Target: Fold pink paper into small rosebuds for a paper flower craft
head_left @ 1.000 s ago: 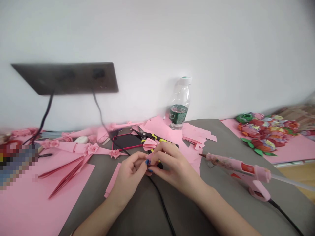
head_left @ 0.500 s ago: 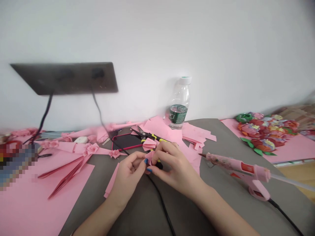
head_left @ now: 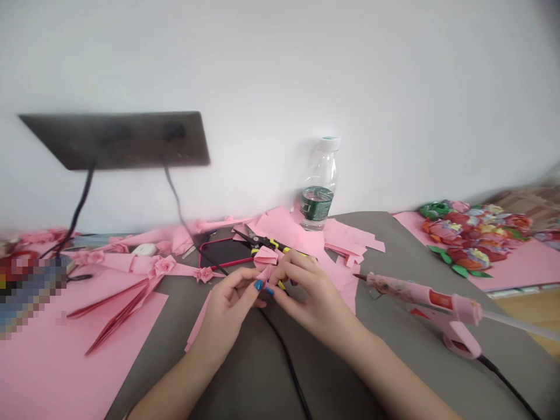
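Between my two hands is a small folded piece of pink paper (head_left: 265,275), partly hidden by the fingers. My left hand (head_left: 231,310) pinches its left side, the blue thumbnail facing up. My right hand (head_left: 308,294) grips the same piece from the right, its thumb tip close to the left thumb. Just beyond the fingertips sits another folded pink paper piece (head_left: 266,255). Scissors with black and yellow handles (head_left: 258,240) lie behind it, partly covered by my right hand. A phone with a pink edge (head_left: 225,252) rests left of them.
A pink glue gun (head_left: 420,291) lies on the grey table (head_left: 380,361) at right. Behind the hands stands a plastic bottle (head_left: 318,192) among pink paper sheets. Paper roses (head_left: 163,265) are at left, colourful paper flowers (head_left: 472,236) at far right. A black cable (head_left: 286,356) runs beneath the hands.
Both thumbs have shifted upward on the small pink paper, and their blue nails now show more fully. The paper is still held between both hands.
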{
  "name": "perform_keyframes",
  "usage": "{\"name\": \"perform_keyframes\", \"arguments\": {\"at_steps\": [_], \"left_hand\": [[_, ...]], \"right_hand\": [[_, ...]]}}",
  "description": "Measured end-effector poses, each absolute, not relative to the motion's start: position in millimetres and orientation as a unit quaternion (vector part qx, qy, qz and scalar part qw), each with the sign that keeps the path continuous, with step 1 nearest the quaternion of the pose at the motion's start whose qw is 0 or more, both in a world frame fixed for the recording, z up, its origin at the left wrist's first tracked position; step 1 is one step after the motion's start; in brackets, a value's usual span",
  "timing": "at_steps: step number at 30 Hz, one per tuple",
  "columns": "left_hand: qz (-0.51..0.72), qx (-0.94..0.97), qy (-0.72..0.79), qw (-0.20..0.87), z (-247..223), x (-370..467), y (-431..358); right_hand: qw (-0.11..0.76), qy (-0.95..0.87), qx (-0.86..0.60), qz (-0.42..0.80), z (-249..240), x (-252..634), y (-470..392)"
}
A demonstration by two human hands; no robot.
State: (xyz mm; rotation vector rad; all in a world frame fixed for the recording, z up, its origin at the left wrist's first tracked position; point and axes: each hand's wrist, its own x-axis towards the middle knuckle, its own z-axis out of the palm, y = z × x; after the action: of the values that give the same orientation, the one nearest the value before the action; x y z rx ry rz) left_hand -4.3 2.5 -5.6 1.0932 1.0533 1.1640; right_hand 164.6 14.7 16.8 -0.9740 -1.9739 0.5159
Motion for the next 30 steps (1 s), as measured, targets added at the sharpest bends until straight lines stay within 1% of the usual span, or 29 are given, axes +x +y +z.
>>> {"name": "perform_keyframes", "arguments": {"at_steps": [9,16,19,23,27,30], "left_hand": [[0.501,0.431,0.434,0.612,-6.0,-5.2,2.5],[0.493,0.425,0.435,0.622,-7.5,-6.6,3.8],[0.489,0.422,0.441,0.623,-9.5,-6.9,4.9],[0.472,0.43,0.455,0.621,-10.4,-6.9,5.2],[0.459,0.45,0.441,0.626,-7.9,-6.7,3.8],[0.458,0.455,0.431,0.631,-6.8,-6.6,2.9]], "right_hand": [[0.421,-0.753,-0.414,0.29,13.7,164.6,17.3],[0.414,-0.746,-0.42,0.31,17.4,164.7,16.7],[0.43,-0.728,-0.42,0.331,16.6,165.6,17.3],[0.459,-0.668,-0.427,0.4,11.9,167.8,19.4],[0.421,-0.629,-0.438,0.485,8.5,168.4,21.2],[0.407,-0.625,-0.428,0.511,8.7,168.1,22.1]]}}
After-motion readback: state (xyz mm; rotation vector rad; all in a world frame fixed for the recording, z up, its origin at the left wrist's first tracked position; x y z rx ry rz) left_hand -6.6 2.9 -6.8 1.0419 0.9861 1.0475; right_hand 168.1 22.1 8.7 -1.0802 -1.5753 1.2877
